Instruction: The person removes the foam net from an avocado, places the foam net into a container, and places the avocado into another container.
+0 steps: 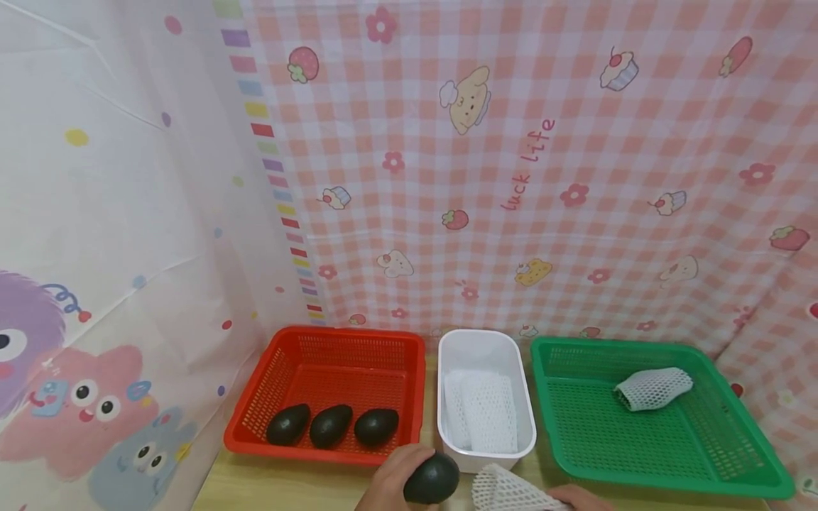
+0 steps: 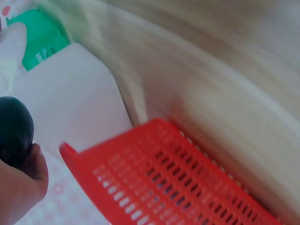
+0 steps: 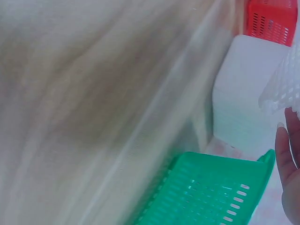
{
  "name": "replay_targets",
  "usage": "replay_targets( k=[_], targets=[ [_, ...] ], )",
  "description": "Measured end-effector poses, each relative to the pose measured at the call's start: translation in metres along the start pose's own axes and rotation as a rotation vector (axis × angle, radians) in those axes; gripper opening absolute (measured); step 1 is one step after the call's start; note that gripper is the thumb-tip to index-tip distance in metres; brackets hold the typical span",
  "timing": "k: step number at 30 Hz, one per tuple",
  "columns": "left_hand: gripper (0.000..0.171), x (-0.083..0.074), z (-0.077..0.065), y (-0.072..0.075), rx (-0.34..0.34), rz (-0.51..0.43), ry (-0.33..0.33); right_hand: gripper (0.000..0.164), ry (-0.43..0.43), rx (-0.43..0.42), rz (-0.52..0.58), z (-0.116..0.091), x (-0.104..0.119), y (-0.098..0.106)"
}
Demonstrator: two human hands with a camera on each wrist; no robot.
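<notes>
My left hand [image 1: 391, 481] grips a dark avocado [image 1: 432, 478] near the table's front edge; the left wrist view also shows the avocado [image 2: 15, 131] against the fingers. Just to the right, my right hand [image 1: 580, 498] holds a white foam net sleeve [image 1: 511, 491], its wide mouth turned toward the avocado. In the right wrist view the fingers [image 3: 284, 152] lie at the net sleeve [image 3: 284, 84]. A gap separates the sleeve's mouth from the avocado. Behind them, a white bin [image 1: 444, 426] contains more foam net sleeves [image 1: 491, 411].
At the left, a red basket [image 1: 326, 458] contains three avocados [image 1: 331, 426] in a row along its near side. A green basket [image 1: 629, 454] at the right holds one net-wrapped piece [image 1: 657, 389]. A pink checked cloth [image 1: 409, 213] hangs behind the baskets.
</notes>
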State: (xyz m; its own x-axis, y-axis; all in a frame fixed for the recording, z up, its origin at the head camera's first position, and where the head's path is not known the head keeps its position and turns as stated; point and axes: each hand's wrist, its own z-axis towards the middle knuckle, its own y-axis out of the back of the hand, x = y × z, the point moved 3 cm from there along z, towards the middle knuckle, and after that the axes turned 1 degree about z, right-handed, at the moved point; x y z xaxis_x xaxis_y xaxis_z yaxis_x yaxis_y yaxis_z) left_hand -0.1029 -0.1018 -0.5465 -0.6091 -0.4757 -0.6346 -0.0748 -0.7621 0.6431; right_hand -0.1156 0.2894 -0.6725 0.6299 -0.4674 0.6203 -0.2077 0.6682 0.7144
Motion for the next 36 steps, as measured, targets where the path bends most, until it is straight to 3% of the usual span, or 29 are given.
replay_targets(
  k=[3, 5, 7, 10, 14, 21, 28, 31, 36],
  targets=[
    [0.078, 0.002, 0.003, 0.008, -0.07, 0.042, -0.028, 0.023, -0.203, -0.161, -0.015, 0.013, 0.057, 0.014],
    [0.081, 0.003, 0.004, 0.013, -0.092, 0.041, -0.017, 0.019, -0.279, -0.291, -0.014, 0.024, 0.093, 0.024],
    [0.081, 0.005, 0.005, 0.018, -0.095, 0.031, 0.024, 0.022, -0.297, -0.391, -0.001, 0.034, 0.12, 0.032],
    [0.08, 0.008, 0.006, 0.026, -0.102, 0.038, 0.066, 0.036, -0.266, -0.5, -0.029, 0.043, 0.141, 0.039],
    [0.077, 0.014, 0.009, 0.036, -0.154, 0.088, 0.057, 0.04, -0.285, -0.578, -0.035, 0.05, 0.149, 0.043],
    [0.078, 0.026, 0.014, 0.051, -0.242, 0.193, -0.044, 0.03, -0.376, -0.663, -0.072, 0.065, 0.159, 0.045],
    [0.077, 0.038, 0.016, 0.065, -0.246, 0.195, 0.065, 0.029, -0.375, -0.691, -0.034, 0.078, 0.16, 0.05],
    [0.076, 0.043, 0.018, 0.07, -0.258, 0.2, 0.087, 0.027, -0.398, -0.689, 0.019, 0.084, 0.16, 0.052],
    [0.077, 0.051, 0.02, 0.078, -0.28, 0.216, 0.104, 0.027, -0.365, -0.693, 0.048, 0.096, 0.159, 0.053]
  ],
)
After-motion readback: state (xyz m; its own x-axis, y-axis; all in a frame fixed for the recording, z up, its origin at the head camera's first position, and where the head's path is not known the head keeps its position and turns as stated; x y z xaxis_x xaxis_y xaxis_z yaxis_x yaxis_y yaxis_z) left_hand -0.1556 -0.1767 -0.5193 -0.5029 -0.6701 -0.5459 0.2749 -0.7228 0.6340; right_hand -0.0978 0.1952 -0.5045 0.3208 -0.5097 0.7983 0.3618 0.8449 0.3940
